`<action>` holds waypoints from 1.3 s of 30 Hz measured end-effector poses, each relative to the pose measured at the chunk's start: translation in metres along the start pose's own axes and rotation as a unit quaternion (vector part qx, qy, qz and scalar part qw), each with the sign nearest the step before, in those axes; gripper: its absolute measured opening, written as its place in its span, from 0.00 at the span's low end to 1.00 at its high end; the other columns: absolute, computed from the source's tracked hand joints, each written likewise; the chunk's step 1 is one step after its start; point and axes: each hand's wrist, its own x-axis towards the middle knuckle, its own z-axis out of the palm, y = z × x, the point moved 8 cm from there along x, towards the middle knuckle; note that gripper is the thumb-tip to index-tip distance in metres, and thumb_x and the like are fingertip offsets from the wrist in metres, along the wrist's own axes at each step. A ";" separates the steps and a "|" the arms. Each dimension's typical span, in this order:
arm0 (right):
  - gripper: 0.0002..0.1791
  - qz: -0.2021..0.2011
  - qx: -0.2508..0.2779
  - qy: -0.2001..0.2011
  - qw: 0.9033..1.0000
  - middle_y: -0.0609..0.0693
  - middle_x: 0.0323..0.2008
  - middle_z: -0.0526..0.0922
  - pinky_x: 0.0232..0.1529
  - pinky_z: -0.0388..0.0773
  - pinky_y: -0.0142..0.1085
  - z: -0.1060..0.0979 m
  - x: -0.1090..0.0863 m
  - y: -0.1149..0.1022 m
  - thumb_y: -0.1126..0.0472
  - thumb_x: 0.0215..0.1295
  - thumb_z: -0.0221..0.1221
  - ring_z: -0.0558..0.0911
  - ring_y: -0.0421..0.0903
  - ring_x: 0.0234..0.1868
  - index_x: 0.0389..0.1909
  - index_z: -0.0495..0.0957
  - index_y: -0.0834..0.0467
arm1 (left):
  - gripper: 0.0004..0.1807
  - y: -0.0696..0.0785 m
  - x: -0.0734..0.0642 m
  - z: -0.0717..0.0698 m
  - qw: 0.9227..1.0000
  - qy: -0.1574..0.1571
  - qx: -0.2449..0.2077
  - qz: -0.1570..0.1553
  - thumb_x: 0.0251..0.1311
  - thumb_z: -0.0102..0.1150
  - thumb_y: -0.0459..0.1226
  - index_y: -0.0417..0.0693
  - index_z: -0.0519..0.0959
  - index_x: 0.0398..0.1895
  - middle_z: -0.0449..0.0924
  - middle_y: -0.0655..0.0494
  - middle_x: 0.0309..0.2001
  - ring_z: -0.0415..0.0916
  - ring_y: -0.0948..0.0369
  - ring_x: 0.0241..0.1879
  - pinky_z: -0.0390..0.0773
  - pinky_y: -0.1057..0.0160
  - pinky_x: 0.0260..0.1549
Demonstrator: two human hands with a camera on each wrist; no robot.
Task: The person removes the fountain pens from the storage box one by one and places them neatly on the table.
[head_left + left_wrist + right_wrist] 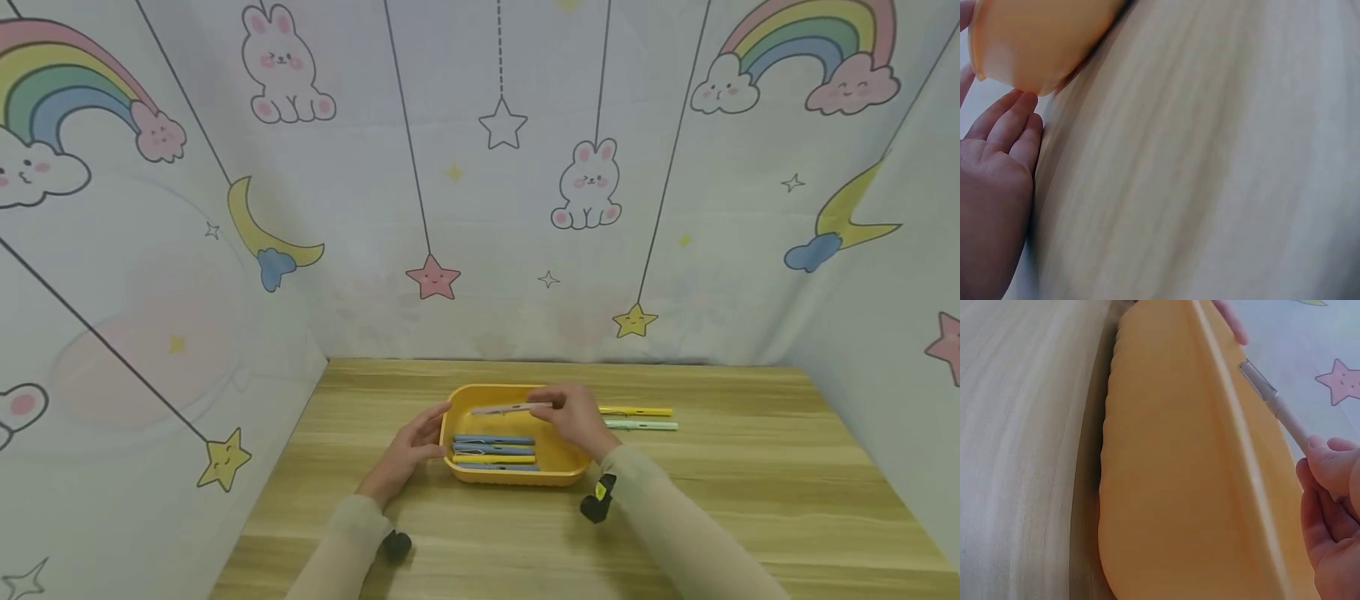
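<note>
A yellow-orange plastic tray point(517, 477) sits on the table. Inside, near its front wall, lie several blue-grey pens point(495, 439) and a yellow pen point(495, 459). Between thumb and fingers, my right hand point(576, 417) pinches a pale pinkish pen point(501, 408) by one end, holding it level above the tray's back part. In the right wrist view that pen point(1275, 403) points its clip end away from the hand point(1335, 512). My left hand point(408, 454) touches the tray's left end, its extended fingertips against the wall in the left wrist view.
To the right of the tray, partly behind my right hand, another yellow pen point(637, 412) and a pale green pen point(645, 426) lie on the wood-grain table point(750, 500). Printed white curtains point(495, 200) stand around the table's back and sides.
</note>
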 end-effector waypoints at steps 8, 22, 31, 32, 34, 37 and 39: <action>0.13 -0.010 0.026 0.005 1.000 0.52 0.51 0.90 0.49 0.87 0.40 -0.016 -0.007 0.006 0.63 0.66 0.71 0.88 0.49 0.50 0.50 0.90 0.57 | 0.40 0.000 -0.002 0.000 1.000 0.005 -0.006 -0.009 0.67 0.65 0.31 0.57 0.63 0.81 0.60 0.43 0.80 0.61 0.44 0.78 0.59 0.44 0.76; 0.14 0.005 0.060 0.017 0.998 0.54 0.54 0.89 0.47 0.87 0.38 -0.053 -0.019 0.031 0.60 0.67 0.71 0.88 0.50 0.52 0.53 0.90 0.56 | 0.40 0.000 -0.002 0.000 1.000 0.003 -0.010 -0.006 0.67 0.64 0.31 0.57 0.63 0.81 0.60 0.42 0.80 0.62 0.43 0.77 0.59 0.42 0.76; 0.21 0.027 0.090 0.030 0.995 0.57 0.51 0.90 0.49 0.88 0.46 -0.088 -0.029 0.050 0.57 0.69 0.69 0.88 0.51 0.48 0.59 0.86 0.62 | 0.41 0.000 -0.001 0.002 1.000 0.001 -0.007 -0.005 0.67 0.64 0.30 0.56 0.63 0.82 0.60 0.42 0.80 0.62 0.44 0.77 0.61 0.44 0.75; 0.22 0.029 0.090 0.029 0.995 0.56 0.51 0.90 0.50 0.87 0.45 -0.091 -0.030 0.051 0.56 0.70 0.69 0.88 0.51 0.49 0.59 0.85 0.62 | 0.41 0.000 -0.001 0.002 1.000 0.002 -0.007 -0.005 0.67 0.64 0.30 0.56 0.63 0.82 0.60 0.42 0.80 0.62 0.44 0.77 0.61 0.44 0.75; 0.23 0.030 0.090 0.028 0.995 0.56 0.53 0.89 0.52 0.87 0.46 -0.097 -0.031 0.055 0.54 0.70 0.69 0.88 0.49 0.50 0.61 0.84 0.62 | 0.40 0.000 -0.001 0.001 1.000 0.005 -0.006 -0.007 0.67 0.64 0.30 0.57 0.63 0.81 0.61 0.43 0.80 0.62 0.44 0.77 0.61 0.44 0.75; 0.23 0.032 0.087 0.032 0.995 0.55 0.53 0.89 0.54 0.86 0.49 -0.105 -0.034 0.059 0.53 0.70 0.69 0.88 0.44 0.49 0.61 0.85 0.60 | 0.40 0.000 -0.001 0.001 1.000 0.007 -0.004 -0.008 0.67 0.64 0.30 0.56 0.63 0.81 0.61 0.42 0.80 0.63 0.44 0.77 0.61 0.44 0.75; 0.23 0.027 0.084 0.034 0.996 0.55 0.53 0.90 0.53 0.86 0.47 -0.109 -0.035 0.061 0.53 0.70 0.69 0.88 0.42 0.49 0.61 0.85 0.60 | 0.40 0.000 0.000 0.001 1.000 0.008 -0.003 -0.007 0.67 0.64 0.30 0.55 0.63 0.81 0.61 0.42 0.80 0.63 0.43 0.77 0.61 0.44 0.75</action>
